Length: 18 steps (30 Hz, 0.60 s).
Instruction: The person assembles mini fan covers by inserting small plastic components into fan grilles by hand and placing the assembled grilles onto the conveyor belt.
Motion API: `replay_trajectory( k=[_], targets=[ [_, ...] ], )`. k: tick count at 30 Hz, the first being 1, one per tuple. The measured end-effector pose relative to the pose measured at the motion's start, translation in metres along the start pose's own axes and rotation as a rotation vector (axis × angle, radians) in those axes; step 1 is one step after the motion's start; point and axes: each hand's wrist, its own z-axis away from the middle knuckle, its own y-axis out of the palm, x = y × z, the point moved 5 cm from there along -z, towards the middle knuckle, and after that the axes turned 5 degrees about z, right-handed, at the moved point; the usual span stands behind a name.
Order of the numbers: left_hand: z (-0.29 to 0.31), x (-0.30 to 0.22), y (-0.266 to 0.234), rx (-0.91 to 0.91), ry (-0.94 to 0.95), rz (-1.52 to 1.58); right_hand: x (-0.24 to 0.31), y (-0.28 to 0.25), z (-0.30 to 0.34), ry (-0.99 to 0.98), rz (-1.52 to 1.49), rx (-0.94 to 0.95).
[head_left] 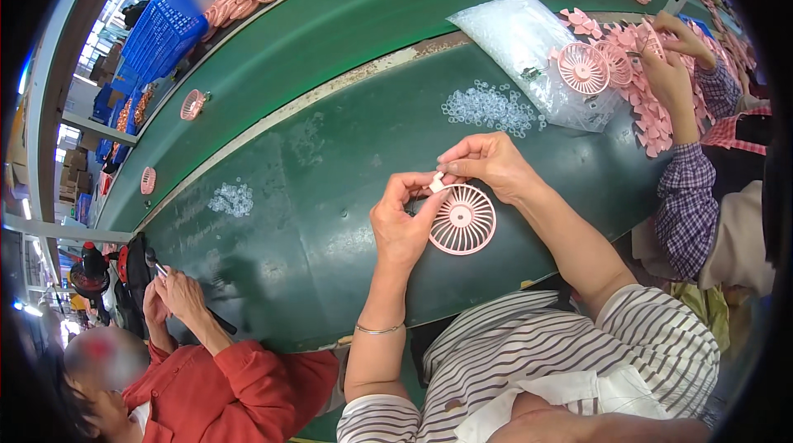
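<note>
1. One pink grille (464, 232) is hanging over green bench (330, 236), left hand (398, 224) clamping its stem (436, 185)
2. Right hand (498, 169) is pinching together at stem tip, contents hidden
3. Seemingly mid-assembly; clear rings (493, 110) are lying loose

Bright light, soft glare on green tabletop (330, 195) (black fisheye corners).

L grip (398, 224) w/ pink grille (462, 218), R grip (493, 164) at tab (437, 184), grn tbl (330, 278)

Beyond the fan guard (462, 217) I see rings (491, 108) on the surface (330, 195), beside the bag (529, 46), with the conveyor (330, 54) running behind.
</note>
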Motion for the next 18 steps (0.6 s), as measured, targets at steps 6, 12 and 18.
replay_trajectory(
  k=[6, 12, 18],
  targets=[
    [0.005, 0.000, -0.003, 0.000, 0.074, -0.029, 0.001, 0.008, 0.008, -0.013, 0.037, 0.002],
    [0.007, 0.000, -0.006, -0.056, 0.072, -0.065, 0.005, 0.015, 0.016, -0.051, 0.032, 0.017],
    [0.009, -0.005, -0.013, -0.146, 0.138, -0.250, 0.020, 0.035, 0.034, -0.568, 0.659, -0.004]
  ],
)
